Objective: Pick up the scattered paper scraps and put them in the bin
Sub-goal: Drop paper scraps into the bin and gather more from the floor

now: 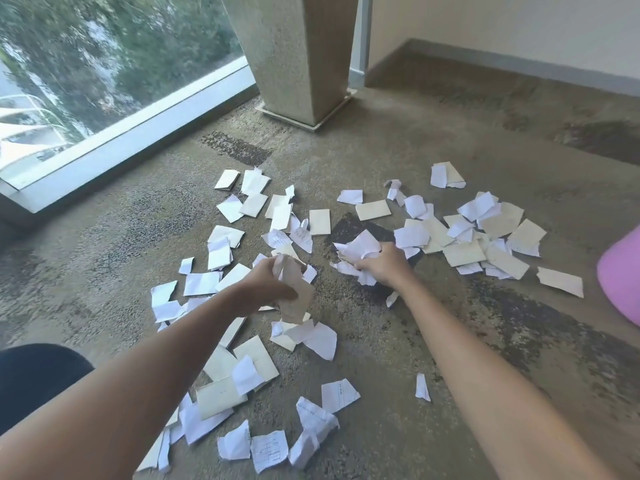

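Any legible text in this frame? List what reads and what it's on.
None legible.
Lined scrap near the bottom: handwriting, too small to read.
Crumpled scrap: a line of writing, blurred.
Scrap with a drawn grid: marks, unreadable.
Scraps beyond the left hand, around: faint lines, unreadable.
Pink bin: no label visible.

Floor: carpet (433, 341), beige-grey, mottled with darker patches. Lying directly on it were torn paper scraps (256, 372), white and cream, some with writing, scattered in a broad spread from the near left to the far right, many overlapping. A square-based stone column (304, 64) stood at the far edge beside a white window sill (138, 133). A pink object (623, 275) sat at the right edge.
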A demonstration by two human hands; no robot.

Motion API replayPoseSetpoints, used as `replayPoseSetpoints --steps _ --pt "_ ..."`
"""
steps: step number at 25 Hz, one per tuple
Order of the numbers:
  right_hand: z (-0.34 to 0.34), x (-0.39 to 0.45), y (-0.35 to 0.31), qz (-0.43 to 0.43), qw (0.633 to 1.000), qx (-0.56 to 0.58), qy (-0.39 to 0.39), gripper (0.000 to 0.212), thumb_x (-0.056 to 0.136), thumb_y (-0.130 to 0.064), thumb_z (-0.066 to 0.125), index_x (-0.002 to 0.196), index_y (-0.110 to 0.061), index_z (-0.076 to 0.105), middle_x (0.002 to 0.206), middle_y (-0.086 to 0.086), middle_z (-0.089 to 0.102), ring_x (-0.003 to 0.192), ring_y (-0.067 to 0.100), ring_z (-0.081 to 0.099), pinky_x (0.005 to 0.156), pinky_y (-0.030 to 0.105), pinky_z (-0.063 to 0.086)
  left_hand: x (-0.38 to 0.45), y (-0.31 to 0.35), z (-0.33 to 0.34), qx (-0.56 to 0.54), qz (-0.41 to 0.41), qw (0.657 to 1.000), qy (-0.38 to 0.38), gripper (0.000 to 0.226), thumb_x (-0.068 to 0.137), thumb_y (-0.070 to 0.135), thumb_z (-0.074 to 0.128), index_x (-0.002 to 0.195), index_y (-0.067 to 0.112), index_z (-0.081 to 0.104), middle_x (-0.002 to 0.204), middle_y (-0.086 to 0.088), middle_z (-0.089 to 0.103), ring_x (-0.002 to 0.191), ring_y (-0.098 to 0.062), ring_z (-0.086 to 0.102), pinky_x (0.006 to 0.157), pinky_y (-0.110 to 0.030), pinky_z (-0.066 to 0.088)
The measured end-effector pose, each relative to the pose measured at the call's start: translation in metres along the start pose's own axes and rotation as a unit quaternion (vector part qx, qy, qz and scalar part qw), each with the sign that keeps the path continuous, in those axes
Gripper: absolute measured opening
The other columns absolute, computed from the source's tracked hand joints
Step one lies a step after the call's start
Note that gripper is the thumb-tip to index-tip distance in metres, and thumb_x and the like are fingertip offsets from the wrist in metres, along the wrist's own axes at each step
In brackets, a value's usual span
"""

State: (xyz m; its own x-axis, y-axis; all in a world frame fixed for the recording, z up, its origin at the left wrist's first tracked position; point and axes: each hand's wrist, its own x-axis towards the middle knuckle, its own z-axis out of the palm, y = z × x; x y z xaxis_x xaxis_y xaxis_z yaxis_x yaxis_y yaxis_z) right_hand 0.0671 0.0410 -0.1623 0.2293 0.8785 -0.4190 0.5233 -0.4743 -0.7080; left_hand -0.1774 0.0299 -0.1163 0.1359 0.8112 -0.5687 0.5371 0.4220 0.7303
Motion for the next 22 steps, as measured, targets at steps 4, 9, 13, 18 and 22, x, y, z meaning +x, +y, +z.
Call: replayPoseSetpoints --steps 4,9,13,18,22 --pt "-0.032 0.004 0.012 0.079 0.969 0.232 -0.036 0.061 0.054 -0.037 0.082 0.105 -0.009 0.063 0.112 0.013 0.068 0.097 0.027 0.064 0.07 0.032 0.043 0.002 0.015 0.014 -0.201 -0.013 0.979 -0.026 0.048 0.077 -0.014 0.068 0.119 0.002 0.053 0.103 -0.02 0.066 0.087 -0.035 0.069 0.073 -0.048 0.06" --pt "-0.085 -0.015 0.009 0.074 0.917 0.391 -0.04 0.011 0.087 -0.017 0.066 0.095 -0.01 0.061 0.077 0.01 0.059 0.059 0.018 0.054 0.045 0.021 0.036 0.006 0.055 0.046 -0.317 0.012 0.946 -0.07 0.05 0.077 -0.013 0.066 0.124 0.001 0.054 0.103 -0.021 0.063 0.087 -0.036 0.066 0.059 -0.039 0.06" --pt "-0.148 -0.044 0.002 0.029 0.903 0.429 0.013 0.008 0.09 -0.01 0.061 0.082 -0.012 0.06 0.059 0.004 0.057 0.053 0.016 0.048 0.041 0.018 0.033 0.003 0.095 0.084 -0.386 0.031 0.917 -0.098 0.041 0.086 -0.016 0.055 0.119 0.008 0.056 0.104 -0.017 0.065 0.088 -0.029 0.067 0.061 -0.035 0.061" --pt "-0.266 -0.1 -0.001 -0.031 0.844 0.494 0.205 0.013 0.087 -0.006 0.06 0.079 -0.016 0.058 0.069 0.004 0.059 0.052 0.011 0.053 0.044 0.018 0.039 -0.009 0.142 0.14 -0.42 0.058 0.888 -0.176 0.049 0.086 -0.014 0.055 0.128 0.011 0.054 0.118 -0.019 0.063 0.093 -0.029 0.066 0.065 -0.035 0.06" --pt "-0.358 -0.129 0.031 -0.034 0.78 0.482 0.398 0.016 0.077 -0.01 0.071 0.083 -0.02 0.059 0.081 -0.001 0.064 0.062 0.01 0.061 0.048 0.017 0.045 -0.031 0.182 0.183 -0.41 0.073 0.883 -0.217 0.049 0.085 -0.013 0.057 0.123 0.018 0.057 0.114 -0.013 0.065 0.094 -0.027 0.066 0.071 -0.035 0.06"
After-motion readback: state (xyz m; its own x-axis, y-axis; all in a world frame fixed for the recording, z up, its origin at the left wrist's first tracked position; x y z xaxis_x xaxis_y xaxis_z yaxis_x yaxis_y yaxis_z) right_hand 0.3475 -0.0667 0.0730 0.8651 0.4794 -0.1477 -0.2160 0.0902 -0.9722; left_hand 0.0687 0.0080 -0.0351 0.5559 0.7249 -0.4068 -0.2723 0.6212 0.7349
